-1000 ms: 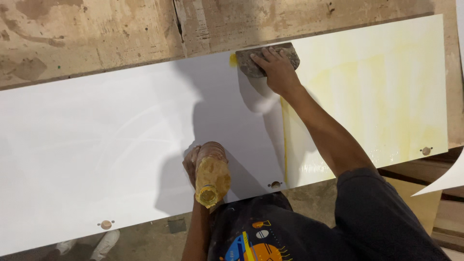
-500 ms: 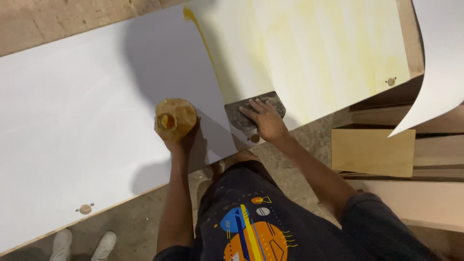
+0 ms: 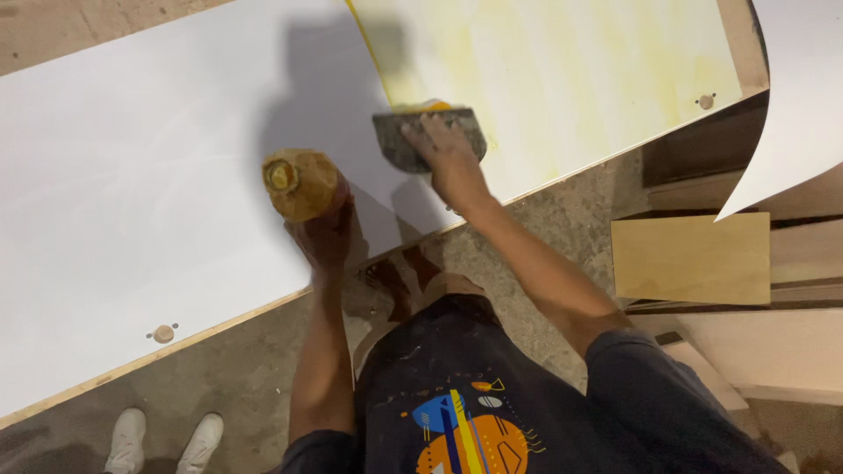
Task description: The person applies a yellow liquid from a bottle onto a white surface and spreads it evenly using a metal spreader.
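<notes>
A long white laminated board (image 3: 132,175) lies on the floor, its right part coated with yellow glue (image 3: 562,70). My right hand (image 3: 443,154) presses a flat grey spreader (image 3: 399,140) onto the board at the edge of the glued area, with a ridge of yellow glue along the spreader's far side. My left hand (image 3: 325,233) grips a glue-smeared plastic bottle (image 3: 299,183) of yellow glue, held just above the bare white part of the board, its open mouth towards the camera.
Plywood pieces (image 3: 689,259) and boards are stacked at the right, with a curled white laminate sheet (image 3: 790,114) above them. Another person's white shoes (image 3: 162,439) stand at the bottom left on the concrete floor (image 3: 237,369). Round wooden dowels (image 3: 163,333) mark the board's near edge.
My right hand dragged the spreader from the board's far edge to the near edge, then pushed it back up a little. The bottle stayed in my left hand, tilting upright. The view swung right.
</notes>
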